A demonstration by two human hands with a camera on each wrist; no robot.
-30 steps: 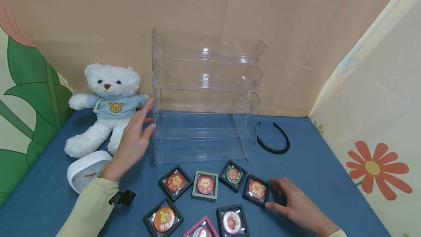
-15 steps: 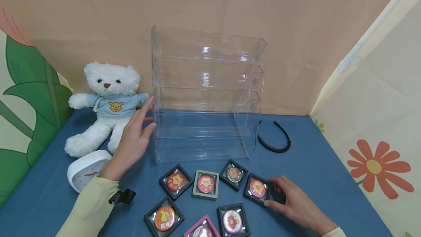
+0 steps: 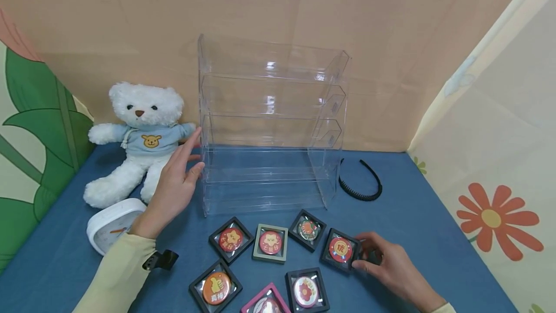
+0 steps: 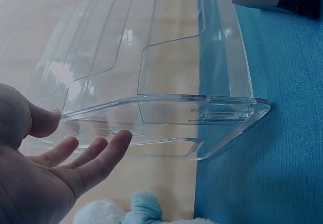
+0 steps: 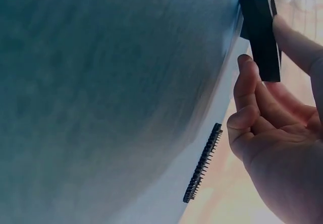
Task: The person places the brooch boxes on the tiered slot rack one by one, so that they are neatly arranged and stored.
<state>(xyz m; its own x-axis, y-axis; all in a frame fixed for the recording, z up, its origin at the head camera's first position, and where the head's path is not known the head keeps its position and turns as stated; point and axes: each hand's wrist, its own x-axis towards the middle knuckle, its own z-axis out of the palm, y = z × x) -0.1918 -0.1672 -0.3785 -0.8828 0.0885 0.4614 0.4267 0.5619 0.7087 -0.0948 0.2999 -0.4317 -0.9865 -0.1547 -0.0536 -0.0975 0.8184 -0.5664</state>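
Note:
A clear acrylic tiered rack (image 3: 269,163) stands in the middle of the head view. My left hand (image 3: 175,182) is at its left side, fingers extended and fingertips right at the side panel; in the left wrist view the fingers (image 4: 103,158) are loosely spread by the panel's edge. My right hand (image 3: 391,267) pinches a black square display case (image 3: 340,250) by its right edge, between thumb and fingers. Inside that case is a round red and yellow badge. The right wrist view has the black case (image 5: 262,37) edge-on, with the thumb on one face.
Several similar cases lie in front of the rack, including a green-framed one (image 3: 270,244) and a pink-framed one (image 3: 266,301). A white teddy bear (image 3: 147,134) and a white clock (image 3: 110,231) sit on the left. A black headband (image 3: 362,197) lies right of the rack.
My right hand has tilted the badge case, raising its right edge, and its badge now faces the camera more. My left hand stays at the rack's side.

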